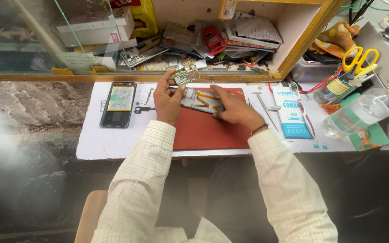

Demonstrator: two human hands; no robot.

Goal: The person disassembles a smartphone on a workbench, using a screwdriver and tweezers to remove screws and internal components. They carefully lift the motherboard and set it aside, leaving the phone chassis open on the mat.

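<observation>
Your left hand (pixel 167 96) pinches a small green circuit board (pixel 186 75) lifted above the opened phone (pixel 202 100), which your right hand (pixel 235 108) presses onto the red mat (pixel 203 132); next, I think, the board needs careful placing

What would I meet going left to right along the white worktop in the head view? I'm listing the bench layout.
Opened phone → left hand holding a small green circuit board → phone frame over the red mat → right hand → tweezers → blue-and-white packet → clear plastic bottle.
</observation>
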